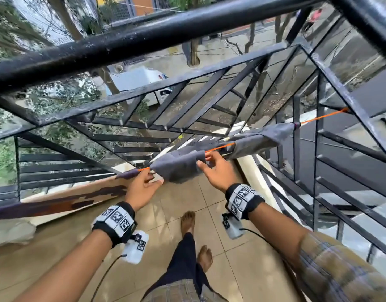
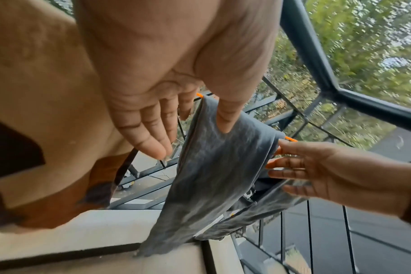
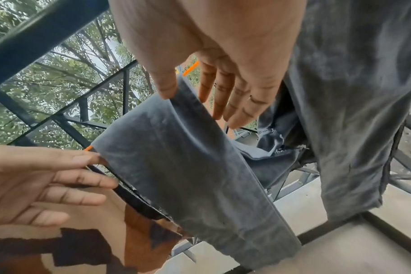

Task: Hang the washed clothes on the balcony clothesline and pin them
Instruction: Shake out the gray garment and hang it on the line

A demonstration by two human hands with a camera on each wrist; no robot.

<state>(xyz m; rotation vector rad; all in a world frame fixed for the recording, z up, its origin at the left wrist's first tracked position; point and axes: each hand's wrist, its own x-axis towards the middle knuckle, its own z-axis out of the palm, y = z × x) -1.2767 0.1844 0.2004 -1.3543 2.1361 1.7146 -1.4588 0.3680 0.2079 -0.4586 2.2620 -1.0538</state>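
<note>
An orange clothesline (image 1: 220, 147) runs from lower left to upper right across the balcony. A grey garment hangs over it. One folded leg (image 1: 179, 166) is between my hands and the rest (image 1: 264, 138) is draped further right. My left hand (image 1: 152, 178) is at the leg's left edge, its thumb (image 2: 225, 118) lying on the cloth and its fingers straight behind it. My right hand (image 1: 206, 162) is at the leg's right edge by the line. Its thumb (image 3: 167, 87) rests on the top fold and its fingers are straight. No clothespin shows in either hand.
A tan and brown patterned cloth (image 1: 78, 199) hangs on the line to the left. A black metal railing (image 1: 144, 38) encloses the front and right side, with a pale low ledge (image 1: 248, 171) at its foot. My bare feet stand on the tiled floor (image 1: 56, 258).
</note>
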